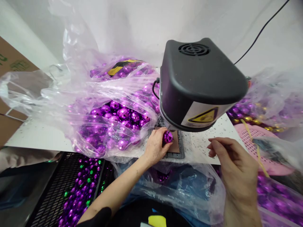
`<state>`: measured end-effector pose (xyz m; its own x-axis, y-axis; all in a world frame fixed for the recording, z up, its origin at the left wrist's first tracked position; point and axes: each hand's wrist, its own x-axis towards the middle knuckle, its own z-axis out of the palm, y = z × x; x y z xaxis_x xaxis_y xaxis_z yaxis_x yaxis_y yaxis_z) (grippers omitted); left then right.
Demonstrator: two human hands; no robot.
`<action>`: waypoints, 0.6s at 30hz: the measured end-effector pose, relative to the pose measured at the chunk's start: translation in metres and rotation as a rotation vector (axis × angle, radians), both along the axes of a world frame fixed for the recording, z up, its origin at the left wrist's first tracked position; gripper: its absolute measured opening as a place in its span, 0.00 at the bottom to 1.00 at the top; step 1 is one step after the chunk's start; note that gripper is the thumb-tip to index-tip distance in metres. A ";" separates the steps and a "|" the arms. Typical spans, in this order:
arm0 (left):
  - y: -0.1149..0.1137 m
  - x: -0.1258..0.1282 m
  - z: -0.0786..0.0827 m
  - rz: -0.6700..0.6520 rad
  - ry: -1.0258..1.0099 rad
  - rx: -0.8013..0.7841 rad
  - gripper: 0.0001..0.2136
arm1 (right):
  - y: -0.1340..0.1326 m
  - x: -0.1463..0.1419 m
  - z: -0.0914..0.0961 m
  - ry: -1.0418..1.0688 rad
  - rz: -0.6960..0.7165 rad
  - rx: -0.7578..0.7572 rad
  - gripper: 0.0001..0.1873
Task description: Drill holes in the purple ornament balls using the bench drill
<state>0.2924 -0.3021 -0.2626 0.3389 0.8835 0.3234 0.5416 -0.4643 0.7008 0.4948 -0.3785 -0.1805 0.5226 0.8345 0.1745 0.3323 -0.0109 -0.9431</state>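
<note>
My left hand [155,145] grips a small purple mirror ball [168,136] and holds it on the brown pad [175,146] under the black machine head [199,85]. My right hand [233,167] hovers to the right of the pad above the white table's [35,135] front edge, fingers curled with the thumb against the fingertips; I cannot make out anything in them. A clear plastic bag [109,123] full of purple mirror balls lies just left of my left hand.
A pink perforated basket [272,154] sits at the right under clear plastic. A black crate [75,189] with purple and green balls stands below the table at the left. A cardboard box [9,94] is at the far left. A black cable [262,28] runs up the wall.
</note>
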 end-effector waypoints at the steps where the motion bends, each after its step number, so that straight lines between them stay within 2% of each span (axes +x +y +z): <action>1: 0.001 0.002 -0.002 0.030 0.002 -0.003 0.21 | 0.001 0.001 0.003 -0.002 -0.014 0.016 0.20; 4: 0.003 0.005 -0.007 0.082 0.003 -0.033 0.22 | 0.013 0.003 0.021 -0.013 -0.080 0.139 0.16; 6: 0.005 0.004 -0.009 0.065 0.015 -0.046 0.24 | 0.029 0.004 0.042 -0.048 -0.101 0.322 0.16; 8: 0.005 0.003 -0.012 0.040 0.015 -0.049 0.24 | 0.049 0.006 0.065 -0.133 -0.034 0.521 0.21; 9: 0.006 0.002 -0.012 0.029 0.008 -0.048 0.24 | 0.060 0.006 0.076 -0.199 -0.002 0.567 0.23; 11: 0.005 0.001 -0.014 0.009 -0.005 -0.044 0.24 | 0.081 0.005 0.094 -0.331 0.047 0.553 0.24; 13: 0.005 0.001 -0.015 -0.001 -0.016 -0.037 0.24 | 0.097 0.002 0.106 -0.415 0.099 0.474 0.24; 16: 0.005 0.001 -0.015 -0.013 -0.038 -0.022 0.24 | 0.108 -0.005 0.108 -0.453 0.102 0.415 0.22; 18: 0.004 0.000 -0.014 -0.026 -0.054 -0.021 0.23 | 0.106 -0.009 0.103 -0.475 0.037 0.454 0.18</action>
